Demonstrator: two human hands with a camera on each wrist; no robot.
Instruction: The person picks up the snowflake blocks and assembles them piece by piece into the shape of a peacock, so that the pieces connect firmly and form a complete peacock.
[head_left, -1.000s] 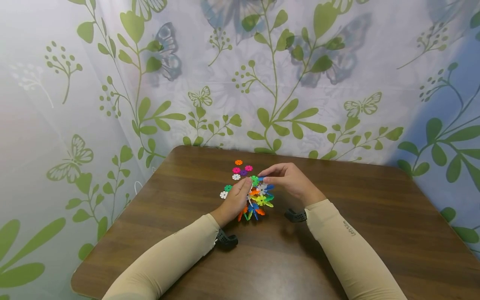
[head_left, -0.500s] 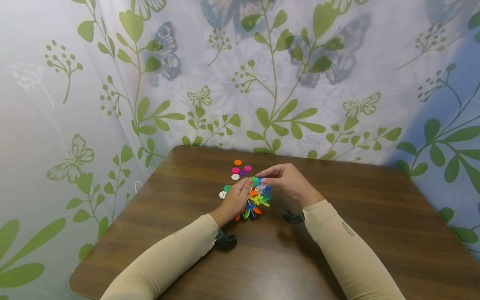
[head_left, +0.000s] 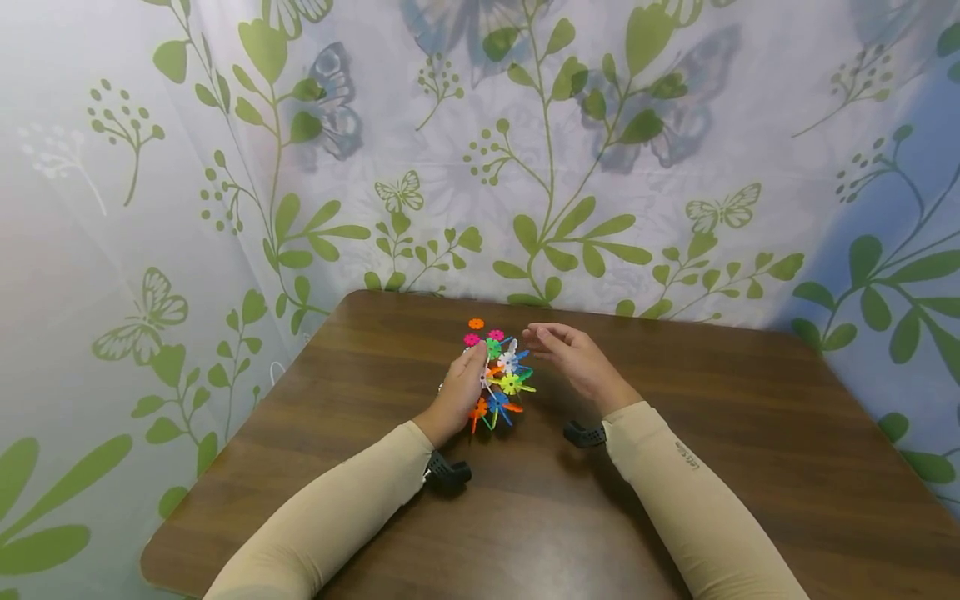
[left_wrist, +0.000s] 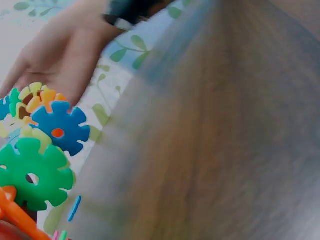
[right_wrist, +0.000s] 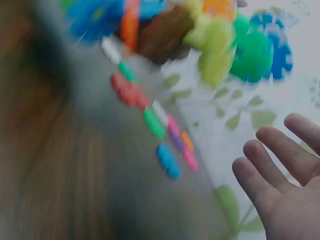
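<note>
My left hand [head_left: 456,390] grips a cluster of interlocking flower-shaped plastic discs [head_left: 512,383] above the table. Blue, green, yellow, orange and white discs jut from it at many angles. Up close in the left wrist view, a green disc [left_wrist: 36,175] and a blue disc [left_wrist: 60,127] show notched rims and a hole in the middle. To the right of the cluster, my right hand [head_left: 581,360] is apart from it and holds nothing. Its fingers are spread in the right wrist view. The left fingers behind the cluster are mostly hidden.
Loose discs lie on the brown table [head_left: 675,483] beyond the cluster, among them an orange disc [head_left: 476,323] and a pink disc [head_left: 497,335]. A blue disc [right_wrist: 168,161] lies nearer in the right wrist view. A patterned curtain [head_left: 450,208] hangs behind the table.
My right hand has let go of a blue disc at the cluster's upper right and drawn away, its fingers loosened. The left hand has carried the cluster slightly left and tilted it.
</note>
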